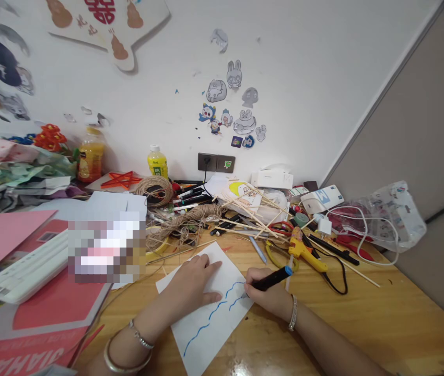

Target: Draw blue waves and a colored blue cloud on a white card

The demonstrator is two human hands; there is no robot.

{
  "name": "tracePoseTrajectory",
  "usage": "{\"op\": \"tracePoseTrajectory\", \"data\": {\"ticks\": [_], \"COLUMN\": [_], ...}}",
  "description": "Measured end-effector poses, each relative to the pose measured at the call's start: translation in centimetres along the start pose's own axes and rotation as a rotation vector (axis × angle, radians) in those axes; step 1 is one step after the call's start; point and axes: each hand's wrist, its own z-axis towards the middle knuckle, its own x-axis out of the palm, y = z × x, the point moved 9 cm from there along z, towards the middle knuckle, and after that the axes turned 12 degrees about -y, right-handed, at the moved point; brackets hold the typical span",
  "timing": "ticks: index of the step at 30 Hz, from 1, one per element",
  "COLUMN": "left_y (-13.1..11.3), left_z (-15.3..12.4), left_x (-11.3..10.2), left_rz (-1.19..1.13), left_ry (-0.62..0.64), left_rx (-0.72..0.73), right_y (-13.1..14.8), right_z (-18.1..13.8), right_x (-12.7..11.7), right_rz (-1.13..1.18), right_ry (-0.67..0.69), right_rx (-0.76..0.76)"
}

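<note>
A white sheet of paper (196, 360) lies slanted on the wooden table, with blue wavy lines running up across it. My left hand (194, 282) rests on the upper left of the sheet, palm down, thumb and fingers spread. In my right hand (267, 295) is a black marker (271, 279) with a blue end, gripped like a pen. Its tip is mostly hidden by the fingers, close to the end of a shorter blue wavy line near the sheet's right edge.
Beyond the paper lie twine (202, 213), thin wooden sticks (241, 225), yellow-handled scissors (279, 256) and a yellow glue gun (304, 249) with a black cord. A white power strip (26, 269) and coloured papers cover the left side. Bottles (157, 163) stand by the wall.
</note>
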Motion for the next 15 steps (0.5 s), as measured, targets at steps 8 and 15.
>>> {"op": "tracePoseTrajectory", "data": {"ticks": [8, 15], "left_y": [0.4, 1.3], "left_z": [-0.2, -0.4], "left_x": [-0.6, -1.1], "left_rz": [-0.058, -0.055], "left_ry": [0.021, 0.05], "left_rx": [0.006, -0.016], "right_y": [0.1, -0.6], "right_z": [0.3, 0.5], "right_x": [-0.4, -3.7], "right_rz": [0.067, 0.227], "right_ry": [-0.022, -0.306], "right_rx": [-0.037, 0.055]}}
